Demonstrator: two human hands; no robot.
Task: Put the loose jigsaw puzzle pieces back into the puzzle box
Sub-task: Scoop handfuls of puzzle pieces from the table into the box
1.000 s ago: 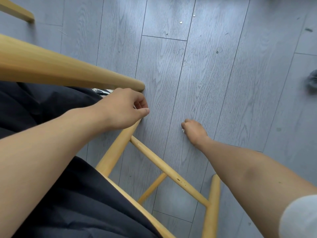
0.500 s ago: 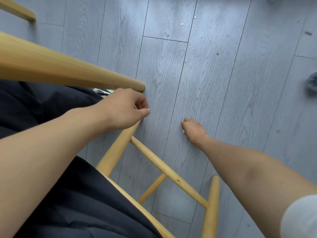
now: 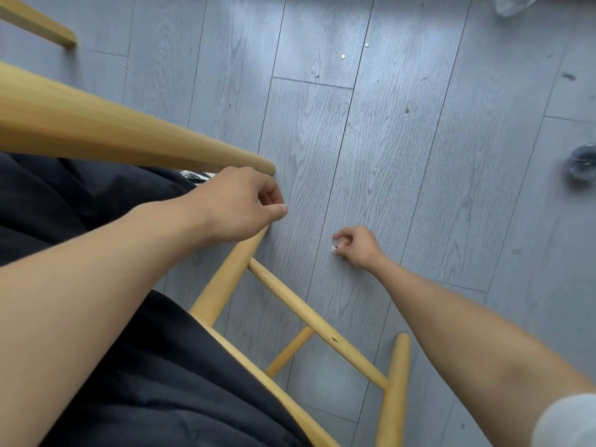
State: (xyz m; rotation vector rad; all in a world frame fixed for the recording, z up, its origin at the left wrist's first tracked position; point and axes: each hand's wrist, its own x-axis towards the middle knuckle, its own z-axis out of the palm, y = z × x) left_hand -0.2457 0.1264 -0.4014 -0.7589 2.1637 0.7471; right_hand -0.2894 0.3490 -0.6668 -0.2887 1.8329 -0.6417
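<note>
A grey wood-grain plank floor [image 3: 419, 188] carries the pale wooden chair legs [image 3: 395, 382] near, two small round specks [image 3: 342, 56] far, and a dark blurred object [image 3: 582, 162] at right.

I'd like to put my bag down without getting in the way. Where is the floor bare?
Bare grey floor lies beyond the right hand, up to two small pale specks. It's crowded near the wooden chair frame by the left hand, and a glassy object sits at the right edge.

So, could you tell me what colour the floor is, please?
Grey wood-grain floor, clearest in the head view.
</note>
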